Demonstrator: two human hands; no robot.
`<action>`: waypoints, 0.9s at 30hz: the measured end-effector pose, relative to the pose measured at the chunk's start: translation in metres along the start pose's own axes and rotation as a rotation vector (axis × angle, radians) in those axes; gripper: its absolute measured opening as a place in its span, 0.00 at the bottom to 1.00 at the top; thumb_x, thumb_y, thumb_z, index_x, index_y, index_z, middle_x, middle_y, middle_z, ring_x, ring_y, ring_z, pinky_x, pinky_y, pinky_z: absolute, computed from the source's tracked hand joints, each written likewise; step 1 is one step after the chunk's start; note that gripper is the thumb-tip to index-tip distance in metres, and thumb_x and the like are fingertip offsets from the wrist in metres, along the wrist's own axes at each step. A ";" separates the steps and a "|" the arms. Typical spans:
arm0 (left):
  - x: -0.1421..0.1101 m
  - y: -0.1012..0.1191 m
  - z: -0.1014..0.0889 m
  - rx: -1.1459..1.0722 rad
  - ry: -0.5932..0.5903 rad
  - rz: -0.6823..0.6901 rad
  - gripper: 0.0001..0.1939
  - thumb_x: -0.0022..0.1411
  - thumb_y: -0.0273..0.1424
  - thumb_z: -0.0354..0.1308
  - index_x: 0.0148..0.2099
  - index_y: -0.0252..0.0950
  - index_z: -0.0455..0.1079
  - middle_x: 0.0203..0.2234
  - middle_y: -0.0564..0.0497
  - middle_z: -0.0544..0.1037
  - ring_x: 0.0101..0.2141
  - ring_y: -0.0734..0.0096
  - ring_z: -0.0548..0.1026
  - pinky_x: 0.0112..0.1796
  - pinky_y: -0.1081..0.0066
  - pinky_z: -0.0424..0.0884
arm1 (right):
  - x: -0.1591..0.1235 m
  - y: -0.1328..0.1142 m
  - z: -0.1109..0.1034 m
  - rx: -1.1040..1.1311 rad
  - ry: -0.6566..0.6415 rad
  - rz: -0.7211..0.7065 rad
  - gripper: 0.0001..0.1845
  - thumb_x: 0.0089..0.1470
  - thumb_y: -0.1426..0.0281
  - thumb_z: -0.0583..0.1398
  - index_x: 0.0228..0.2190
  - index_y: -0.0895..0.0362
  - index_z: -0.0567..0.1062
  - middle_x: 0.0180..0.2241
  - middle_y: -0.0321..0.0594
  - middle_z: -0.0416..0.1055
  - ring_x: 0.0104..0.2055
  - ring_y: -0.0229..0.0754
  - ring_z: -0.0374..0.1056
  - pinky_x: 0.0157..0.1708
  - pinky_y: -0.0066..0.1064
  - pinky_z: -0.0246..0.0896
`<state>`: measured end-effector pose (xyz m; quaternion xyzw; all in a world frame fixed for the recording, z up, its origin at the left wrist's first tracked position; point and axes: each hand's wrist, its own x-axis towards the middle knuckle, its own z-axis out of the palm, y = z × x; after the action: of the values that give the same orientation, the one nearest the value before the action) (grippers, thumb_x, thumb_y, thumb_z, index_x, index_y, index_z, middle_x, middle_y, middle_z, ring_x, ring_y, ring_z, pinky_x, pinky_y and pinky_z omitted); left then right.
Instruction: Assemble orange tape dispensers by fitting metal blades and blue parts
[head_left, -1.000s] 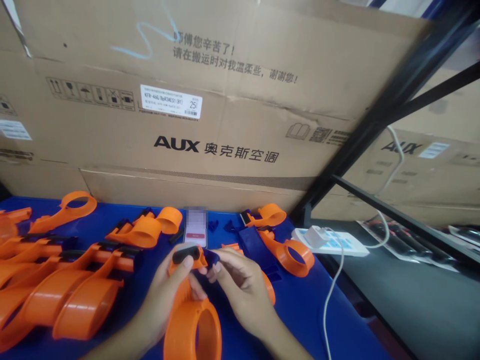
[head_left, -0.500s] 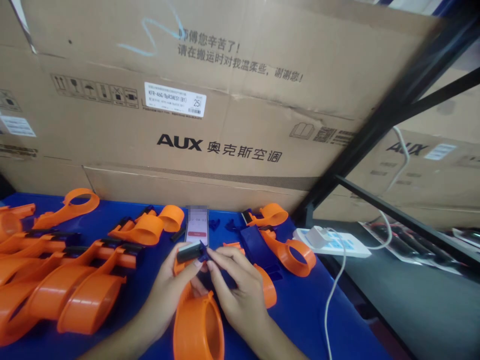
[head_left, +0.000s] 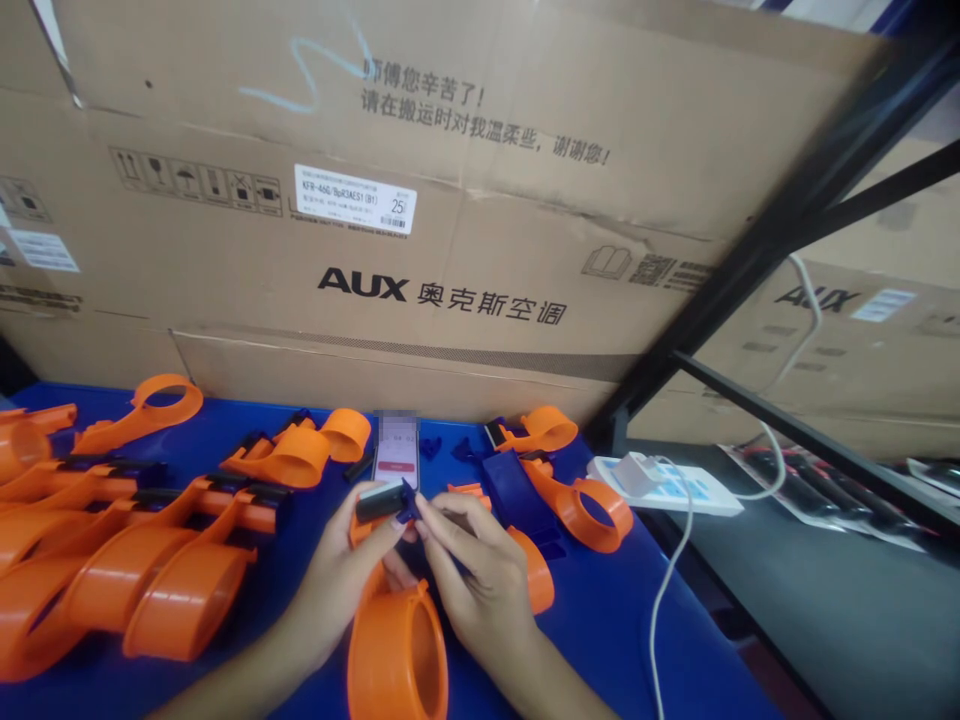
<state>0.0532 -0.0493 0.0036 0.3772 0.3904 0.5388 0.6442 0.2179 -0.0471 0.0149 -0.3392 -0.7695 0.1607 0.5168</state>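
Far L on the blue surface [head_left: 300,640], glossy orange plastic holders [head_left: 180,600], curved hoops, bunched tog; next, our L grip [head_left: 337,585] closed round the head of an orange holder [head_left: 390,655], hoop twd us, its smooth blk roller [head_left: 377,504] long axis approx L-R; at the roller's R end, btwn our grips, a small angular dk blue piece [head_left: 408,502], pinched by our R grip [head_left: 487,575], the nearer one

The one camera, worn on the person's head, looks forward and down over a blue tabletop [head_left: 600,640] from its near side. It faces a large brown cardboard box [head_left: 480,230] behind; the left hand [head_left: 360,560] and right hand [head_left: 484,565] sit close below, a black metal frame [head_left: 750,270] rightward.
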 end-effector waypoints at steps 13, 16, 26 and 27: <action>0.000 -0.003 -0.001 -0.081 0.020 -0.014 0.25 0.56 0.31 0.72 0.54 0.41 0.71 0.40 0.49 0.83 0.32 0.68 0.81 0.36 0.71 0.77 | 0.001 -0.004 0.001 0.018 -0.006 0.036 0.26 0.64 0.77 0.59 0.60 0.46 0.74 0.45 0.44 0.72 0.43 0.42 0.73 0.45 0.36 0.72; -0.002 0.001 -0.001 -0.111 0.002 -0.047 0.35 0.51 0.27 0.75 0.60 0.43 0.70 0.50 0.45 0.81 0.42 0.61 0.82 0.41 0.69 0.78 | 0.002 -0.006 -0.001 0.121 0.005 0.127 0.20 0.66 0.74 0.59 0.55 0.46 0.77 0.44 0.42 0.73 0.43 0.42 0.73 0.46 0.36 0.71; -0.005 0.002 -0.010 -0.189 -0.396 -0.203 0.72 0.50 0.34 0.77 0.76 0.47 0.22 0.26 0.50 0.84 0.20 0.63 0.81 0.24 0.71 0.75 | 0.007 -0.005 -0.003 0.586 -0.192 0.533 0.26 0.66 0.53 0.59 0.61 0.47 0.67 0.47 0.44 0.75 0.42 0.45 0.74 0.37 0.34 0.73; -0.005 0.001 -0.011 -0.194 -0.410 -0.210 0.73 0.50 0.35 0.77 0.76 0.48 0.21 0.24 0.51 0.83 0.22 0.61 0.82 0.25 0.71 0.75 | 0.008 -0.005 -0.004 0.584 -0.204 0.527 0.27 0.65 0.53 0.59 0.61 0.47 0.67 0.47 0.44 0.75 0.47 0.48 0.74 0.42 0.38 0.73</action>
<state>0.0424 -0.0532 0.0006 0.3725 0.2350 0.4159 0.7956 0.2184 -0.0459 0.0248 -0.3460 -0.6257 0.5320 0.4535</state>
